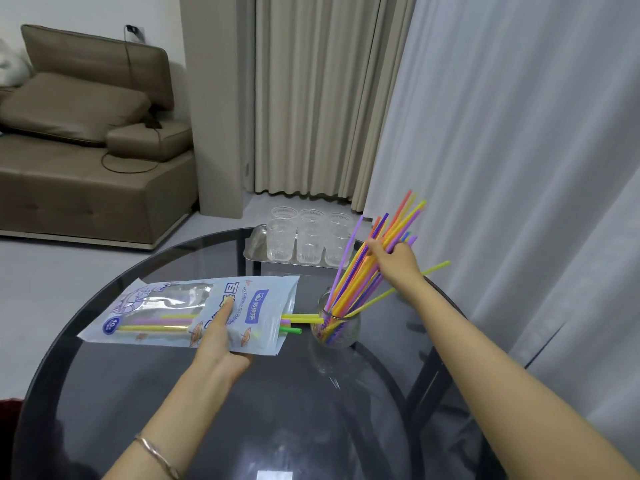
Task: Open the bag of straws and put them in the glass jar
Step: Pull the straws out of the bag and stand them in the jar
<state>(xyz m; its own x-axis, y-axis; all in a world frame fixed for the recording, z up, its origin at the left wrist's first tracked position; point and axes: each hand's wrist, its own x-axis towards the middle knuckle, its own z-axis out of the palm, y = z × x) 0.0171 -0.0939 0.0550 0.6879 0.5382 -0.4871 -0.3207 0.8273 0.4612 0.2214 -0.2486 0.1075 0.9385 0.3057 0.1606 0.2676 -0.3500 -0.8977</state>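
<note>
A pale blue straw bag [166,313] lies flat on the round dark glass table [294,410], its open end facing right. A few yellow, green and purple straws [298,323] stick out of that end. My left hand [218,341] grips the bag's near edge, thumb on top. To the right stands a small glass jar [341,332] holding a bundle of coloured straws [360,271] that lean up and to the right. My right hand [394,258] is closed around the upper part of that bundle. One yellow-green straw [429,270] leans out lower, apart from the rest.
A metal tray [254,251] with three clear plastic cups [310,237] sits at the table's far edge. White curtains [519,150] hang close on the right. A brown sofa [86,150] stands at the back left.
</note>
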